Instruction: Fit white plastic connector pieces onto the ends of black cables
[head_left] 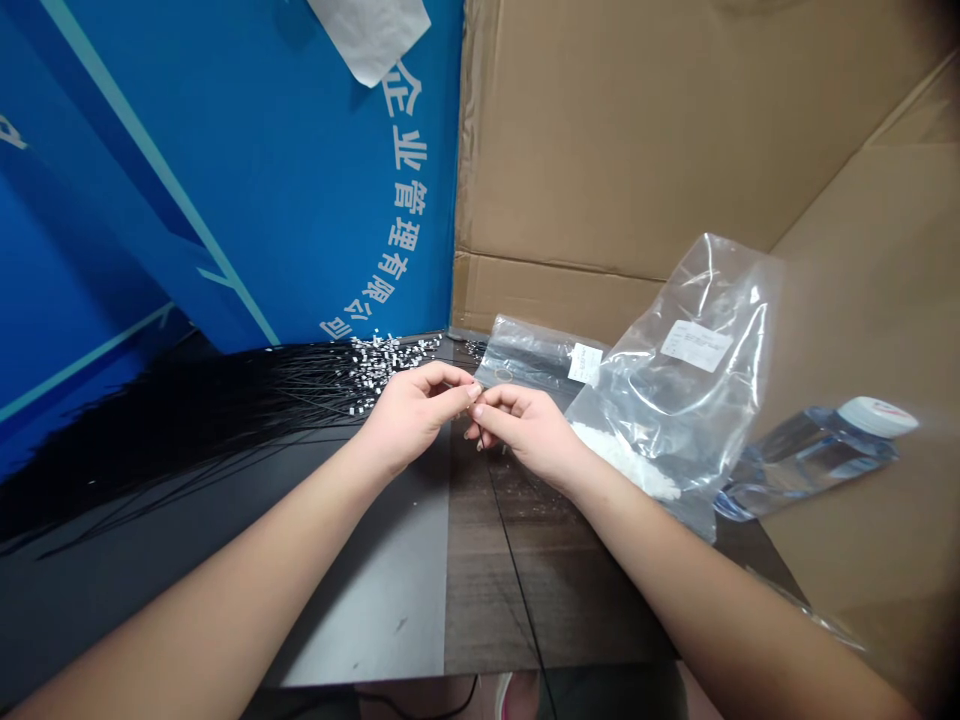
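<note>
Pinching in close over a dark worktop (487, 590), the left hand (412, 415) and right hand (529, 435) meet at a tiny piece (475, 398), seen on my head-camera feed. Both hands are narrow, their fingertips (471, 392) almost touching. The piece sits between them, just above the worktop, but it is too small for me to tell what it is or which hand has it.

Just left of the hands, a fan of thin black cables (225, 420) ends in a loose scatter of white clips (386, 365) against a blue banner (225, 200). To the right lie a flat plastic bag (532, 355) and a fuller bag (675, 370) with white pieces inside, and beyond them a water bottle (817, 460) on its side. Cardboard (600, 130) walls the back.

From my seat, the main risk is a slipped pinch: the piece could drop and vanish against the dark surface. A careless left wrist could scatter the clips or snag the cables, and a stray black strand (517, 560) under the right forearm could catch too.
</note>
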